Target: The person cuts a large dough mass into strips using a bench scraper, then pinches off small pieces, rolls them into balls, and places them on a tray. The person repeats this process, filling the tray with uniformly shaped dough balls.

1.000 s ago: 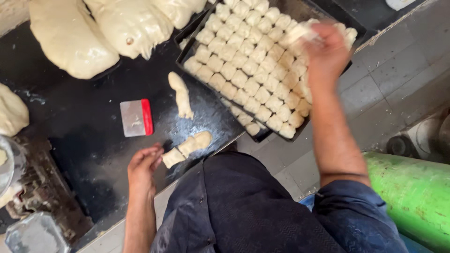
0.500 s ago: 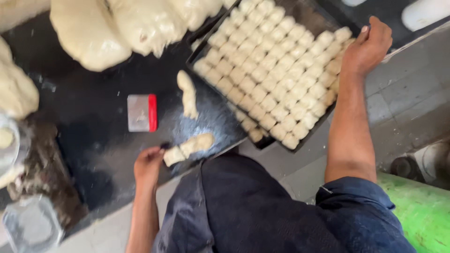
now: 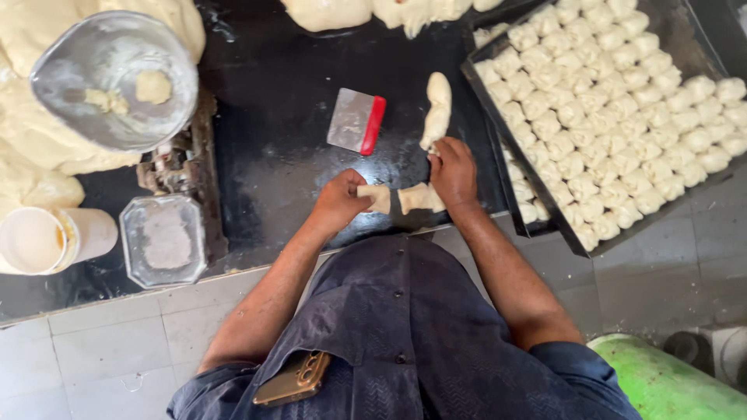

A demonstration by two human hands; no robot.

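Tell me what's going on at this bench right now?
A person is portioning dough on a black worktop. The left hand grips a small dough piece, and the right hand rests on a second dough piece beside it. A longer dough strip lies just beyond the right hand, next to a red-handled scraper. To the right, a dark tray is nearly filled with rows of small dough portions. A scale with a metal bowl stands at the left.
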